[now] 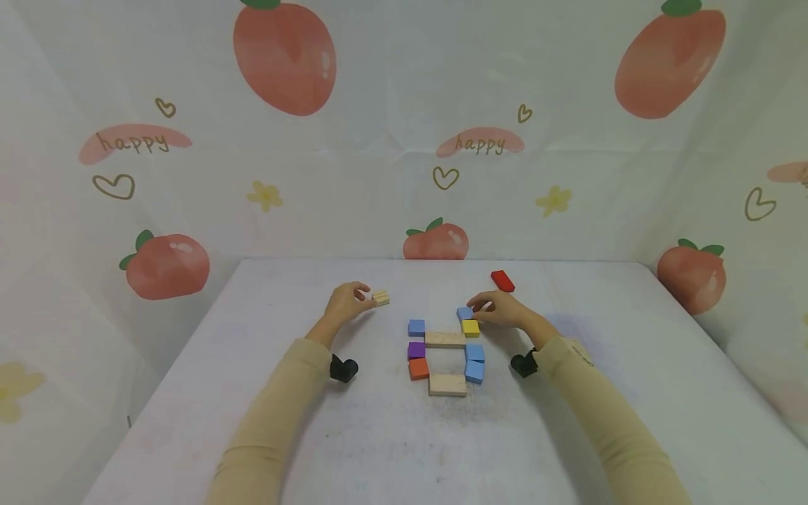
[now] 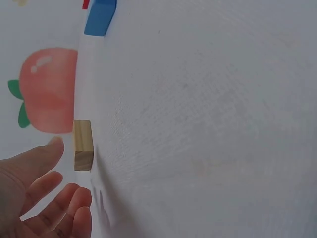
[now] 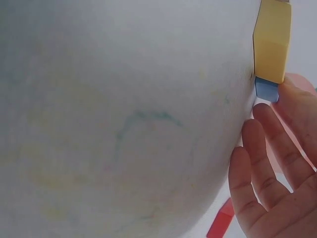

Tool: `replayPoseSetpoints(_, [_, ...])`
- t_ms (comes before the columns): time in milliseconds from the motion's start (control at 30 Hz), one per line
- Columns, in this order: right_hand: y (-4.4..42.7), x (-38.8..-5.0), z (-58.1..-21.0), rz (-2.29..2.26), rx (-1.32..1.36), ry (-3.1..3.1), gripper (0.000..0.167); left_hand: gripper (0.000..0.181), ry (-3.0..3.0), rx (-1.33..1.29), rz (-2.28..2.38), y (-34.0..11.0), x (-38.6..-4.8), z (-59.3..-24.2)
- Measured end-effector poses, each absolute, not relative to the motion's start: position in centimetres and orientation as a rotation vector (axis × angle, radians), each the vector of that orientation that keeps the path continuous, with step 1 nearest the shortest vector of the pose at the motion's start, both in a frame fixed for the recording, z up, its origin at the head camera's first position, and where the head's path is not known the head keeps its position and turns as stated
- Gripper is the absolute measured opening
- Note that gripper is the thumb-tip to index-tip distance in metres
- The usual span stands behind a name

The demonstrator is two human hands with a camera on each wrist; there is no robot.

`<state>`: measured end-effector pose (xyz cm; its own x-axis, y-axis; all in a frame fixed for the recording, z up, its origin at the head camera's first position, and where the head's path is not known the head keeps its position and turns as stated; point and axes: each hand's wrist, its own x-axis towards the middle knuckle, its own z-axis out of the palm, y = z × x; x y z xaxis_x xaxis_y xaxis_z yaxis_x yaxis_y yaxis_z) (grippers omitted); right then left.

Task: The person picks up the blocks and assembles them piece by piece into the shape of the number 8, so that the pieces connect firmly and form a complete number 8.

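My left hand (image 1: 346,301) is at the left, its thumb tip close to a pale wooden block (image 1: 381,298). In the left wrist view the fingers (image 2: 74,203) are loosely bent and the wooden block (image 2: 83,144) stands just past the thumb. At the right, my right hand (image 1: 501,309) has thumb and index finger at either side of a blue block (image 1: 464,313), pinching its end. This blue block (image 3: 267,90) lies just behind a yellow block (image 1: 470,328), and my fingers partly cover it.
Two wooden planks (image 1: 445,340) (image 1: 447,385) lie crosswise between block columns. On the left are blue (image 1: 416,327), purple (image 1: 416,350) and orange (image 1: 419,369) blocks; on the right, two light blue blocks (image 1: 475,353). A red block (image 1: 502,281) lies behind my right hand.
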<state>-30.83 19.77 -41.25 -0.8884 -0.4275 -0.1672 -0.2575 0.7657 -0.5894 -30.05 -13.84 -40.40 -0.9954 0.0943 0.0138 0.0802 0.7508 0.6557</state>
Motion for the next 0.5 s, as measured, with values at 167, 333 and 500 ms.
replayPoseSetpoints(167, [19.8,-30.8,-41.3,-0.833,-0.536,2.672,0.034,0.042,2.921,0.118,1.072,-13.7,-30.7,-40.8])
replayPoseSetpoints(333, [19.8,-30.8,-41.2,-0.838,-0.534,2.673,0.034,0.043,2.911,0.100,1.035,-13.4,-31.2,-41.1])
replayPoseSetpoints(500, [19.8,-30.7,-41.2,-0.833,-0.530,2.674,0.034,0.043,2.900,0.081,0.997,-13.2,-31.6,-41.4])
